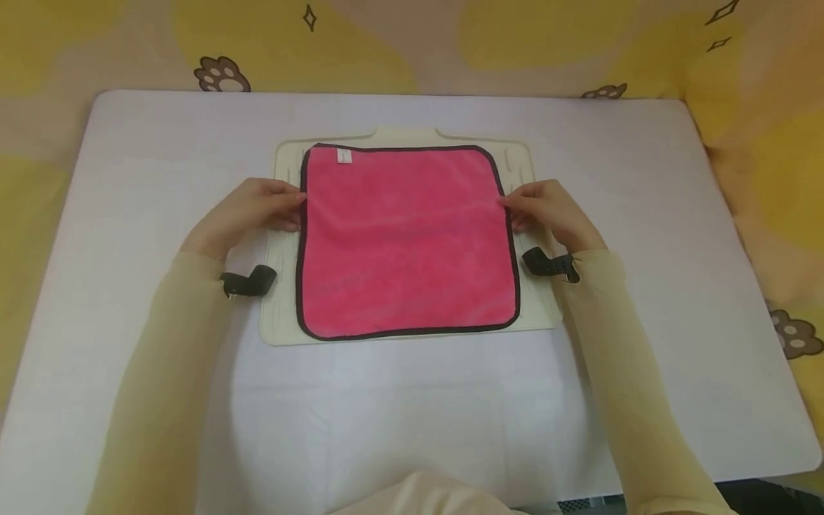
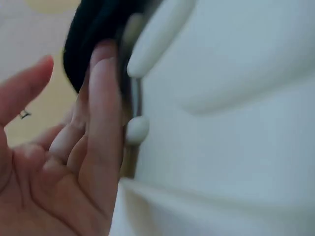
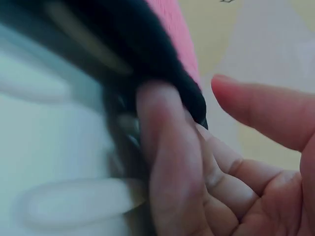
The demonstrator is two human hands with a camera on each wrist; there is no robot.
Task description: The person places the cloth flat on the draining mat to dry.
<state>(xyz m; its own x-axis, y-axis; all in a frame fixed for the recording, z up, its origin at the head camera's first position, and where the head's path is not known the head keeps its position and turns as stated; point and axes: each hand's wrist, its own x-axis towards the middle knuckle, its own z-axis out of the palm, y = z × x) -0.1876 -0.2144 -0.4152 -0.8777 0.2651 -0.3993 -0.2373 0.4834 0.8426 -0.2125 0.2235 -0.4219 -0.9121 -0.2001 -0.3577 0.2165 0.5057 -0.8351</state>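
Note:
A pink cloth (image 1: 405,243) with a dark bound edge and a small white tag lies flat over a cream plastic board (image 1: 280,315). My left hand (image 1: 251,211) is at the cloth's left edge, my right hand (image 1: 553,211) at its right edge. In the left wrist view the fingers (image 2: 103,108) reach the dark border (image 2: 81,44), and the thumb stands apart from it. The right wrist view has fingers (image 3: 172,147) against the underside of the dark border (image 3: 157,49), with the thumb raised away from the cloth.
The board rests on a white-covered table (image 1: 399,408) with rounded corners. Behind and beside it hangs yellow patterned fabric (image 1: 360,43) with paw prints. A black device (image 1: 251,280) sits on the left wrist, and another black device (image 1: 547,262) on the right.

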